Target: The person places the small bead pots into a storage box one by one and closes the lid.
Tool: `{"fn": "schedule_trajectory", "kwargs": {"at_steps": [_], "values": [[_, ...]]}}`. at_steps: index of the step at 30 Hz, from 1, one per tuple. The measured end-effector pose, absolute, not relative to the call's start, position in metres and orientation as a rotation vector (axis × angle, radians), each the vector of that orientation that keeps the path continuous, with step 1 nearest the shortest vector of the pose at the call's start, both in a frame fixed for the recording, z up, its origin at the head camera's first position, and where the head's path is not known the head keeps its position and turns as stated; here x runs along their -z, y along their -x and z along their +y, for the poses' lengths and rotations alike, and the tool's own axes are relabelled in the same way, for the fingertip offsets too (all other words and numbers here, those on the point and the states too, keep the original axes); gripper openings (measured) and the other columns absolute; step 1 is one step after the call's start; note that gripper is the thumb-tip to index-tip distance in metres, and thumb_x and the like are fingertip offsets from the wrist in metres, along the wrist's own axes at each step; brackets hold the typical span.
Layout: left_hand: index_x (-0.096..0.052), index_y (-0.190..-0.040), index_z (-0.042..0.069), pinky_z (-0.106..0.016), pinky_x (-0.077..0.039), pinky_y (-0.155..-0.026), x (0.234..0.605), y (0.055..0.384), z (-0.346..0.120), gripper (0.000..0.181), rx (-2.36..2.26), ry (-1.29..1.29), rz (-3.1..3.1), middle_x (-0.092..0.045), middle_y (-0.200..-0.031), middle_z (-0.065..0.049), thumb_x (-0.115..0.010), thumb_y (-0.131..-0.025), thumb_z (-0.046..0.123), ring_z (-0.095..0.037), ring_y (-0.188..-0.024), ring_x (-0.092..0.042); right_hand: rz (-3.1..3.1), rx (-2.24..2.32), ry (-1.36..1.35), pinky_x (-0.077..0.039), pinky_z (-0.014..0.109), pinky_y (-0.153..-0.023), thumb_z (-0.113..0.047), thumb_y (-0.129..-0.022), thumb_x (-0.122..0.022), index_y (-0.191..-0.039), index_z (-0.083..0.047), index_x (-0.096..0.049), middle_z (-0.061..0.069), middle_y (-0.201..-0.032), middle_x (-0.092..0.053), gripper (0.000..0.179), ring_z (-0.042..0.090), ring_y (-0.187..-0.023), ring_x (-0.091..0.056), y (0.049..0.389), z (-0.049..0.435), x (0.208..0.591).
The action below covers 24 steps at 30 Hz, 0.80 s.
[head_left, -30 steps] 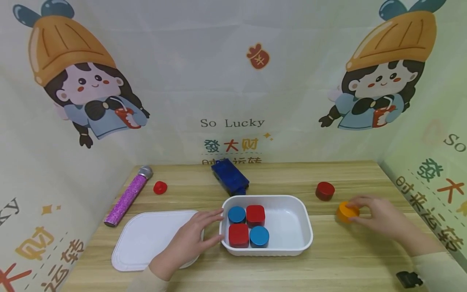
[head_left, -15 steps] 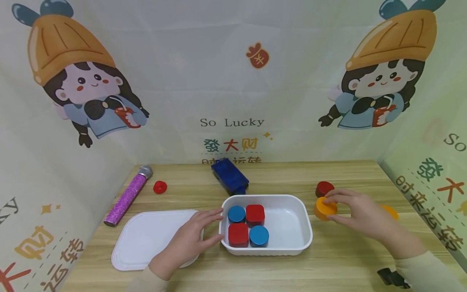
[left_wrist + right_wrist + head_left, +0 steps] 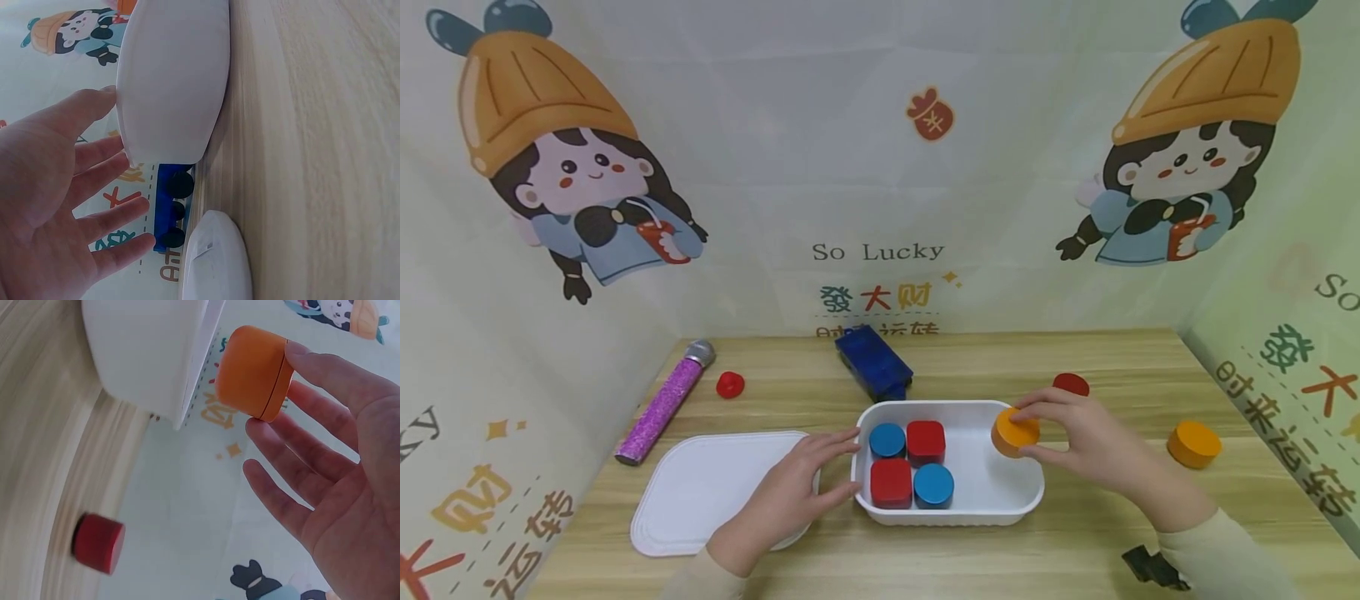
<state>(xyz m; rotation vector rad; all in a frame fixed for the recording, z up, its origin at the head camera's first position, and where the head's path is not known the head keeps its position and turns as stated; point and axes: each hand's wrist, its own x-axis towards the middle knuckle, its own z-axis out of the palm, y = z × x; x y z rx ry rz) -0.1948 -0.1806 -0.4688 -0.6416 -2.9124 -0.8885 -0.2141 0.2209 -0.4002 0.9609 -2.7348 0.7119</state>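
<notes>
My right hand (image 3: pixel 1093 437) pinches a round orange container (image 3: pixel 1015 433) between thumb and fingers. In the head view it appears over the right end of a white plastic box (image 3: pixel 977 518); the right wrist view shows the orange container (image 3: pixel 253 372) raised above the box rim. Inside the box's left half sit two round blue containers (image 3: pixel 933 486) and two squarish red ones (image 3: pixel 891 483). With fingers spread, my left hand (image 3: pixel 786 492) touches the left rim of the box. In the left wrist view, thumb and fingertips meet the box wall (image 3: pixel 175 81).
A second orange container (image 3: pixel 1195 443) and a round red one (image 3: pixel 1071 384) stand to the right. A white lid (image 3: pixel 715 492) lies left, partly behind my left hand. Behind are a blue toy vehicle (image 3: pixel 874 362), a small red object (image 3: pixel 730 384) and a pink glittery microphone (image 3: pixel 662 404).
My right hand has carried the orange container leftward from the table's right side to over the box, revealing the second orange container. The left hand has stayed at the rim.
</notes>
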Motion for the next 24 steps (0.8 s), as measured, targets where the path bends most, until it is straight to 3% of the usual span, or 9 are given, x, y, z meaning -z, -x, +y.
{"fn": "schedule_trajectory", "kwargs": {"at_steps": [16, 24], "values": [[-0.067, -0.137, 0.023, -0.051, -0.049, -0.113, 0.468, 0.193, -0.18, 0.051, 0.88, 0.638, -2.908, -0.055, -0.153, 0.01, -0.078, -0.091, 0.041, -0.02, -0.14, -0.052, -2.871, -0.772, -0.921, -0.059, 0.047, -0.101, -0.014, -0.084, -0.086, -0.112, -0.011, -0.078, 0.007, -0.123, -0.071, 0.028, 0.031, -0.118, -0.065, 0.233, 0.179, 0.431], [-0.067, -0.137, 0.025, -0.052, -0.049, -0.113, 0.47, 0.194, -0.18, 0.051, 0.908, 0.623, -2.914, -0.054, -0.153, 0.012, -0.078, -0.091, 0.043, -0.02, -0.14, -0.052, -2.939, -0.736, -0.907, -0.06, 0.043, -0.099, -0.011, -0.084, -0.086, -0.113, -0.011, -0.078, 0.007, -0.123, -0.071, 0.03, 0.028, -0.117, -0.065, 0.244, 0.17, 0.444]]}}
